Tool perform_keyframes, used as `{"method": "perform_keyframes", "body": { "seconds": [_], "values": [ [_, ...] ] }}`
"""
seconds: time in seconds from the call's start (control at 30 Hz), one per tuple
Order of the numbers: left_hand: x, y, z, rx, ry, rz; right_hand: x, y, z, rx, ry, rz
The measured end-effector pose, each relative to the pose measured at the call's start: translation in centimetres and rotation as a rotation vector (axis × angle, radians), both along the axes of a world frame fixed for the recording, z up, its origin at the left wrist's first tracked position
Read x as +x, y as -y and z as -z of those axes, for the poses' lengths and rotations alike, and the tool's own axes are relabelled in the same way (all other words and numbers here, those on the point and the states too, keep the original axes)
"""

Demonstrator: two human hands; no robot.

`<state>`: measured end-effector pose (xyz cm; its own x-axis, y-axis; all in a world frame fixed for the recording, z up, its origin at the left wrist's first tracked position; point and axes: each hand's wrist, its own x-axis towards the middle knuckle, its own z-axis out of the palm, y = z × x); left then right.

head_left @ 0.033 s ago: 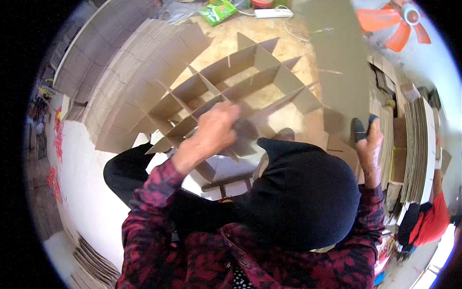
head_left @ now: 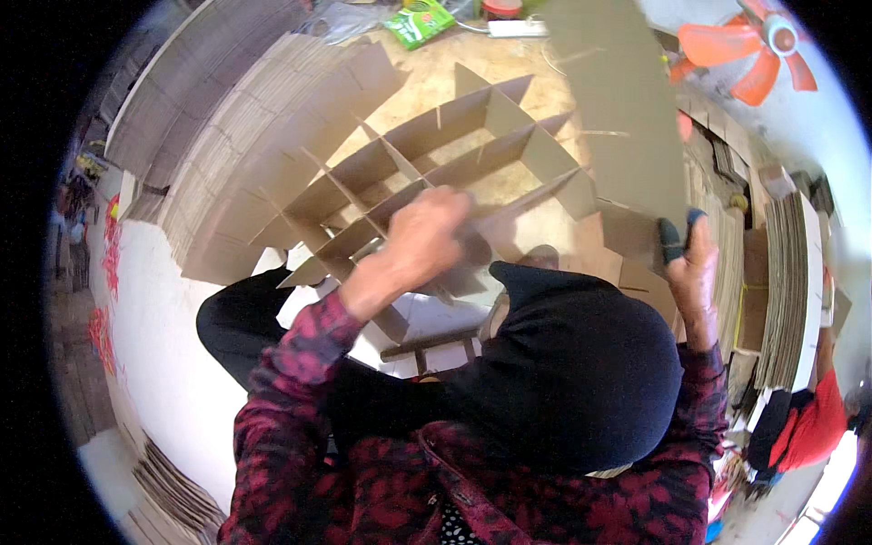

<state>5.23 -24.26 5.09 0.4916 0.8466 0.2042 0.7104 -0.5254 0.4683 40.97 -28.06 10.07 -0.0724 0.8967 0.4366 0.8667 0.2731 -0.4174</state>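
Note:
An interlocked cardboard divider grid (head_left: 442, 123) lies over the wooden work surface in front of me, its crossing strips standing on edge and forming several cells. My left hand (head_left: 425, 234) is over the grid's near side with its fingers curled in; motion blurs it, and what the fingers hold is hidden. At the right, my right hand (head_left: 695, 268) pinches the edge of a long brown cardboard sheet (head_left: 627, 100). Dark covers wrap the fingertips of that hand. The sheet stands tall alongside the grid's right end, with a slit in its left edge.
Stacked cardboard sheets (head_left: 241, 136) lean at the left, and more flat stacks (head_left: 788, 282) stand at the right. Beyond the grid are a green packet (head_left: 419, 23) and a white power strip (head_left: 518, 28). An orange fan (head_left: 779, 38) is at upper right. A person in red (head_left: 811, 422) is at far right.
My left hand has shifted slightly to the right over the grid. The right hand and the tall cardboard sheet have moved a little to the left, closer to the grid.

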Motion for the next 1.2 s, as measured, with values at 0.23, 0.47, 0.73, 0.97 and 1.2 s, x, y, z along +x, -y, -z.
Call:
{"method": "perform_keyframes", "body": {
  "seconds": [0.23, 0.47, 0.73, 0.97, 1.2],
  "values": [
    [4.6, -2.9, 5.5, -0.291, -0.171, -0.068, -5.9, -7.6, -2.9, -0.106, 0.031, -0.405],
    [5.3, -2.6, 6.3, -0.194, -0.102, -0.056, -6.8, -11.3, -2.2, -0.258, 0.022, -0.451],
    [5.9, -3.2, 5.8, -0.216, -0.063, -0.069, -7.0, -12.2, -1.1, -0.407, -0.238, -0.526],
    [6.2, -3.6, 6.2, -0.257, -0.083, -0.108, -7.9, -13.1, 1.5, -0.259, -0.021, -0.6],
    [6.0, -3.4, 6.3, -0.24, -0.085, -0.109, -10.4, -11.0, 6.0, -0.45, 0.369, -0.525]
  ]
}}
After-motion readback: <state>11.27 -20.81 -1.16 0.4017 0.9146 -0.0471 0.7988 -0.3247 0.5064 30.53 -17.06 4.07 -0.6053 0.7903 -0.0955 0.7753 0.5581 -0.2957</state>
